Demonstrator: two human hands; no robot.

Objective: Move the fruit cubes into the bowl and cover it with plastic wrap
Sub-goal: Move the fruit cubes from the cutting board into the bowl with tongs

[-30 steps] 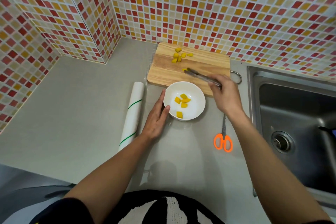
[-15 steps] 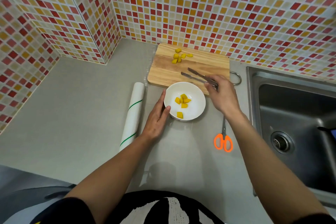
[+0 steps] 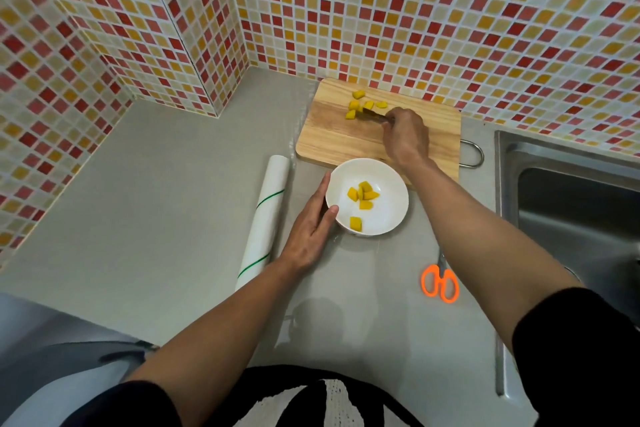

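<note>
The right hand (image 3: 406, 135) is reaching over the wooden cutting board (image 3: 332, 139), clenching metal tongs (image 3: 375, 114) whose tips are sitting among the yellow fruit cubes on the board (image 3: 363, 103) near its far edge. The left hand (image 3: 311, 225) is lying flat and released against the left rim of the white bowl (image 3: 391, 215), thumb on the rim. More fruit cubes in the bowl (image 3: 363, 196) are resting there. The plastic wrap roll (image 3: 265, 218) is lying on the grey desk (image 3: 138, 204) left of the bowl; orange scissors (image 3: 440, 282) are lying to the right.
</note>
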